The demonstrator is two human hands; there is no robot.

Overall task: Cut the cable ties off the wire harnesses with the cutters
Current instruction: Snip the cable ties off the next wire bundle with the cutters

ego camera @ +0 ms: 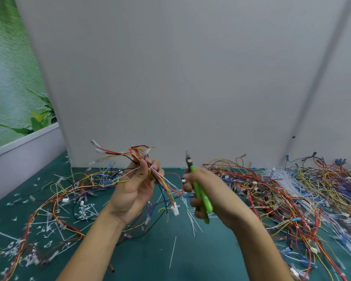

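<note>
two hands are raised above the mat point(150, 258). left hand point(133, 192), palm toward the camera, pinches a harness point(139, 152) between thumb and curled fingertips; its red, yellow and black wires fan out above the fingers, and more strands hang below the palm, ending in a white connector point(175, 208). right hand point(214, 192) is wrapped around the green handles of the cutters point(198, 188), fingers closed on them, the dark nose pointing up past the knuckles. the nose is blurred, so whether its blades are parted cannot be told. the cutters stand just to the right of the harness, apart from it, with the two hands near each other but not touching. out beyond the right hand lies a big pile point(282, 196) of tangled wires. beyond the left hand lies a thinner tangle point(69, 189), with cut ties point(83, 211) scattered among it. below the wrists, between the forearms, one long white tie point(173, 252) lies on the mat.
</note>
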